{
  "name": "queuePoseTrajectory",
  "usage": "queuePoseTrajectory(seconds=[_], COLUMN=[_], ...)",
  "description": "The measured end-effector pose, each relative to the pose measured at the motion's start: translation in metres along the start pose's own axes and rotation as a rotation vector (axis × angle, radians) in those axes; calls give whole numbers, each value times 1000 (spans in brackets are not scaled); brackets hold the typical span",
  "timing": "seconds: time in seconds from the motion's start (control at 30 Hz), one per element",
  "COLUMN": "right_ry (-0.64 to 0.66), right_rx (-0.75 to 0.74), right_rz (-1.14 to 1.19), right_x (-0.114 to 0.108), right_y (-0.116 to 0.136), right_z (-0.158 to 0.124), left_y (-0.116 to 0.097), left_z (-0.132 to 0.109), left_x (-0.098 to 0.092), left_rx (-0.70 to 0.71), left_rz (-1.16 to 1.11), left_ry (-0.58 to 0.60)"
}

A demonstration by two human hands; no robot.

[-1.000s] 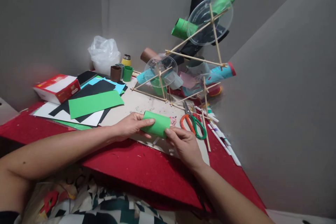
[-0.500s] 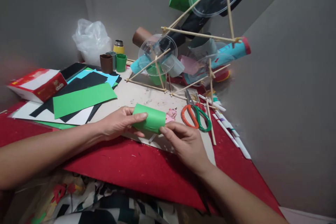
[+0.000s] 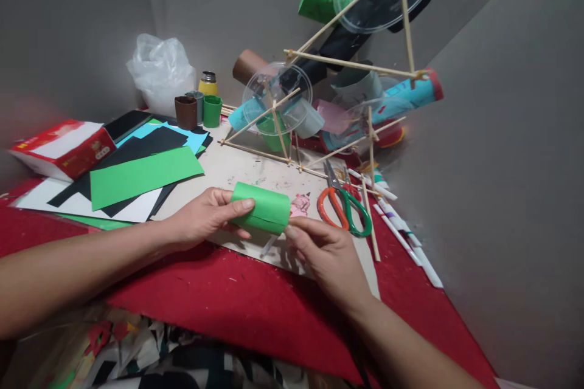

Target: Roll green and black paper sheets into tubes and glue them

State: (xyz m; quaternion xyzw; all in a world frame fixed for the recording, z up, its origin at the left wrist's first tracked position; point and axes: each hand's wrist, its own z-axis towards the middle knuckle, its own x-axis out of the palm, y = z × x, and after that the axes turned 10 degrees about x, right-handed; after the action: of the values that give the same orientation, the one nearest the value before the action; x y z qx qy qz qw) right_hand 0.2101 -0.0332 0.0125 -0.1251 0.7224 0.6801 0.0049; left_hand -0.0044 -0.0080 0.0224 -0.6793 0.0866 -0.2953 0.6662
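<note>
A roll of green paper (image 3: pixel 267 206), curled into a tube with a seam along its lower side, is held above the beige board (image 3: pixel 237 164). My left hand (image 3: pixel 214 216) grips its left end, thumb on the outside and fingers behind. At the tube's lower right edge, my right hand (image 3: pixel 322 249) pinches the paper between thumb and fingers. A pink pen with a pink figure (image 3: pixel 300 204) lies partly hidden behind the tube. Scissors with one orange and one green handle (image 3: pixel 344 209) rest just beyond my right hand.
Coloured paper sheets (image 3: pixel 146 177) and a red-and-white box (image 3: pixel 64 147) lie left. Behind stand small paper cups (image 3: pixel 186 112) and a plastic bag (image 3: pixel 159 73). A stick frame (image 3: pixel 274 106) with tubes and clear lids rises at the back; markers (image 3: pixel 406 237) line the right edge.
The view has shifted slightly. Both hands keep hold of the green paper tube, and its seam edge now shows more clearly along the lower side.
</note>
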Motion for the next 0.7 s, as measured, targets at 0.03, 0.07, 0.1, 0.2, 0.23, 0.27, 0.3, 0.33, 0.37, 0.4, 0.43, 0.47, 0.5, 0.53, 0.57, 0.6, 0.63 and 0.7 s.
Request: queuePoseTrajectory(seconds=[0.03,0.07,0.1,0.2,0.23,0.27,0.3,0.33,0.37,0.4,0.43,0.47,0.5,0.53,0.57,0.6,0.63,0.7], right_ry=[15,27,33,9,6,12,26,45,62,75,77,63,36,-1,-35,-61,-71,-52], right_rx=[-15,-29,-39,-27,-15,2,21,41,58,70,72,63,46,23,-4,-33,-63,-136], right_rz=[-14,-27,-37,-45,-42,-39,-36,-34,-30,-23,-12,1,11,12,3,-15,-44,-114], right_x=[2,4,5,5,5,4,3,2,2,1,1,1,1,1,1,1,1,2], right_y=[1,3,4,5,4,4,4,4,5,5,5,5,5,5,4,4,3,2], right_z=[-1,-1,-2,-2,-2,-2,-2,-1,-1,-1,-1,-1,-1,-1,-2,-2,-3,-6], left_y=[0,-1,-1,-3,-3,-3,-2,-2,-1,-1,-1,-1,-1,-1,-1,-1,-1,0], left_z=[-1,-2,-3,-4,-5,-4,-4,-4,-4,-4,-4,-4,-4,-5,-5,-5,-5,-6], left_x=[1,1,2,3,3,2,2,2,2,2,2,2,3,3,3,4,4,4], left_rx=[-20,-42,-59,-36,-11,11,26,31,31,28,26,22,15,5,-10,-30,-52,-91], left_rz=[-6,-14,-18,30,60,88,111,125,132,133,129,121,113,103,92,78,63,30], left_ry=[8,19,28,53,57,53,42,27,10,-5,-17,-27,-39,-56,-73,-90,-104,-110])
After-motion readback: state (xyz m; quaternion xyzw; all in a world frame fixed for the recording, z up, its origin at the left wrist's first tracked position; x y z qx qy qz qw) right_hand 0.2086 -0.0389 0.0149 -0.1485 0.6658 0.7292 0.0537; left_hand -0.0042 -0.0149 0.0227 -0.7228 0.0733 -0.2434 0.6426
